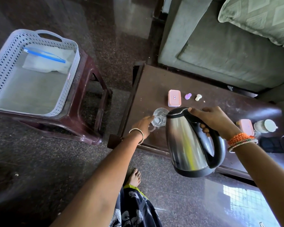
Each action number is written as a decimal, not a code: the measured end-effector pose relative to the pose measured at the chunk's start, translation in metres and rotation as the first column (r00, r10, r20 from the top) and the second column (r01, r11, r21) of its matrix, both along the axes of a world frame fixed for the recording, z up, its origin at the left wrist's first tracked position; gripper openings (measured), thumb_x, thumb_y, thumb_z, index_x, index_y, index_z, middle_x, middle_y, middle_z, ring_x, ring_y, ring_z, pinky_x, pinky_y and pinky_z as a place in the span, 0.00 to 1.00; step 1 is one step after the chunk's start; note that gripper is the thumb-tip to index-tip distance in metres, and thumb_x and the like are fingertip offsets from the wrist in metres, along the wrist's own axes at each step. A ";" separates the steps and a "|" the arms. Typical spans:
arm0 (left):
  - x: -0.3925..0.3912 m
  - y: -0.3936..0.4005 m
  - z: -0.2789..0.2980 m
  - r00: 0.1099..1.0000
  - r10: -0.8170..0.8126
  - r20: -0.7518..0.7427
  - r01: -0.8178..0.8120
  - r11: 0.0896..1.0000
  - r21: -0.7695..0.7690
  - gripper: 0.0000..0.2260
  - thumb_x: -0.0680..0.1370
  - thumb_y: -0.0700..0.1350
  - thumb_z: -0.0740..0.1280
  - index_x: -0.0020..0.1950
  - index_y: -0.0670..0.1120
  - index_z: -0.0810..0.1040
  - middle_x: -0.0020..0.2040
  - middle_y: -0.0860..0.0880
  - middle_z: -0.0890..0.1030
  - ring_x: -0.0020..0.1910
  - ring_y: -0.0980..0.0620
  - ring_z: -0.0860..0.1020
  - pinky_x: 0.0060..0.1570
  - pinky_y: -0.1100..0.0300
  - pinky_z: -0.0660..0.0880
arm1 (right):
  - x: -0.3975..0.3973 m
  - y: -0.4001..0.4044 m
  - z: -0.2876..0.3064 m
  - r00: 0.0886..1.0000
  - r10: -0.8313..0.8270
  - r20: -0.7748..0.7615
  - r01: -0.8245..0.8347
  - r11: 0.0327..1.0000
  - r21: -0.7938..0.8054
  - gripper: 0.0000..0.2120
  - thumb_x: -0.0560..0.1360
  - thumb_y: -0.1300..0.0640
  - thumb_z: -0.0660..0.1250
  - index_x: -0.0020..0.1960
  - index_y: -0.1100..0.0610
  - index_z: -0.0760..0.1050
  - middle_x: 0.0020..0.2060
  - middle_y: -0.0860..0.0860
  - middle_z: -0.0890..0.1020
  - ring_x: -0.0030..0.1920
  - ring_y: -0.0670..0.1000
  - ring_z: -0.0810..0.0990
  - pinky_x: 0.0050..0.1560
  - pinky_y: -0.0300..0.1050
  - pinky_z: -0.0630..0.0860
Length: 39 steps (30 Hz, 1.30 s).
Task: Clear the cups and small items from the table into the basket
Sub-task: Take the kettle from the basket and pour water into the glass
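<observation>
We see the right hand [215, 122] with its grip clamped around the black handle of a steel kettle [192, 145], which it holds in the air above the near edge of the dark worktop [195, 104], tilted with the spout toward a clear glass cup [159, 118]. The left hand [144, 126] reaches to this cup on the worktop; its fingers touch the cup's side and seem to curl around it, but we cannot tell how firmly the grip closes, because the hand hides the contact. Behind the cup, further from us, lies a pink lidded box [174, 98], and beside it, in a row, a small purple bottle [188, 96] and a small white bottle [198, 97] — both apart from each other. At the right end of the worktop we see a second pink box [246, 128], partly hidden by the right wrist, and just beside it a white jar [265, 126] lying on its side. The grey perforated basket [5, 76] stands on a dark red plastic stool [87, 95] to the left of the worktop, well apart from it — inside the basket lies a white zip bag [46, 58] with a blue strip. Behind the worktop is a grey-green sofa [220, 51] with a patterned cushion [259, 18].
</observation>
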<state>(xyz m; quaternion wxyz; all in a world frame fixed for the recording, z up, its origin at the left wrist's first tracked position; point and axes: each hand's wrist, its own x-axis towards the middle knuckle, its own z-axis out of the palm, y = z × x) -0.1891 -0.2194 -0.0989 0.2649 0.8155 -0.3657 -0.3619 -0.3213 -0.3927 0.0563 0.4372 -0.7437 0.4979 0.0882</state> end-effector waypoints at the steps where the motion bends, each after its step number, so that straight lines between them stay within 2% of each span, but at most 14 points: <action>1: 0.000 0.000 0.000 1.000 0.000 0.001 0.000 1.000 0.001 0.27 0.74 0.33 0.62 0.71 0.49 0.66 0.69 0.48 0.71 0.62 0.45 0.75 0.61 0.51 0.74 | -0.001 0.000 0.000 1.000 0.000 -0.001 0.000 1.000 -0.002 0.23 0.69 0.38 0.70 0.37 0.60 0.74 0.18 0.49 0.70 0.19 0.51 0.67 0.22 0.40 0.70; 7: 0.001 0.000 -0.001 1.000 -0.002 -0.017 0.003 0.999 0.039 0.28 0.74 0.32 0.62 0.72 0.50 0.64 0.71 0.49 0.70 0.62 0.47 0.75 0.60 0.53 0.73 | -0.005 0.001 0.002 1.000 0.005 -0.001 -0.005 1.000 -0.008 0.23 0.69 0.38 0.70 0.34 0.58 0.73 0.17 0.49 0.70 0.18 0.51 0.67 0.22 0.40 0.69; 10: -0.003 -0.001 0.000 0.996 0.053 -0.066 -0.053 0.999 0.003 0.26 0.74 0.33 0.63 0.72 0.46 0.66 0.69 0.43 0.71 0.62 0.44 0.74 0.62 0.56 0.70 | -0.005 0.001 0.003 1.000 0.004 -0.009 -0.004 1.000 -0.011 0.23 0.69 0.38 0.70 0.35 0.59 0.74 0.18 0.49 0.70 0.18 0.50 0.67 0.22 0.40 0.69; 14: -0.005 0.000 0.001 0.992 0.097 -0.086 -0.099 0.995 -0.013 0.26 0.75 0.32 0.62 0.72 0.46 0.65 0.66 0.41 0.72 0.60 0.43 0.75 0.58 0.58 0.69 | -0.005 0.000 0.005 0.999 -0.021 -0.028 0.021 1.000 -0.016 0.24 0.67 0.37 0.70 0.37 0.60 0.75 0.18 0.49 0.70 0.18 0.50 0.67 0.22 0.39 0.69; 20: -0.007 -0.001 0.000 0.987 0.107 -0.123 -0.105 0.994 0.023 0.29 0.75 0.30 0.60 0.74 0.47 0.61 0.69 0.42 0.69 0.65 0.45 0.71 0.60 0.64 0.66 | -0.006 0.000 0.008 0.999 -0.024 -0.025 0.023 0.999 -0.026 0.23 0.68 0.39 0.70 0.36 0.59 0.73 0.18 0.49 0.70 0.18 0.51 0.66 0.22 0.39 0.68; 24: -0.007 0.000 0.001 0.980 0.130 -0.151 -0.126 0.991 0.033 0.29 0.75 0.28 0.59 0.74 0.47 0.60 0.68 0.41 0.70 0.61 0.47 0.72 0.54 0.68 0.66 | -0.005 0.002 0.009 0.999 -0.023 -0.036 0.021 0.999 -0.035 0.23 0.69 0.38 0.70 0.37 0.60 0.74 0.17 0.49 0.70 0.17 0.50 0.67 0.22 0.38 0.68; 29: -0.006 0.001 -0.001 0.981 0.120 -0.152 -0.114 0.992 0.046 0.32 0.73 0.27 0.59 0.74 0.49 0.61 0.66 0.41 0.71 0.62 0.45 0.73 0.58 0.61 0.69 | -0.005 0.001 0.010 0.999 -0.023 -0.045 0.021 0.999 -0.034 0.24 0.69 0.39 0.70 0.38 0.61 0.75 0.17 0.49 0.70 0.17 0.50 0.67 0.21 0.38 0.68; 33: -0.005 0.002 -0.004 0.984 0.088 -0.155 -0.078 0.994 0.071 0.34 0.73 0.26 0.58 0.74 0.53 0.59 0.65 0.43 0.72 0.62 0.46 0.73 0.57 0.59 0.70 | -0.003 0.002 0.012 0.998 -0.016 -0.065 0.014 0.999 -0.035 0.25 0.70 0.39 0.70 0.41 0.64 0.77 0.18 0.50 0.70 0.18 0.50 0.67 0.22 0.38 0.68; 39: -0.002 0.003 -0.007 0.988 0.051 -0.145 -0.039 0.995 0.088 0.36 0.72 0.26 0.58 0.75 0.54 0.58 0.66 0.43 0.72 0.63 0.45 0.73 0.61 0.55 0.72 | -0.001 0.004 0.015 0.996 -0.022 -0.084 0.019 0.999 -0.034 0.23 0.70 0.40 0.70 0.38 0.61 0.75 0.16 0.48 0.70 0.16 0.49 0.67 0.21 0.37 0.68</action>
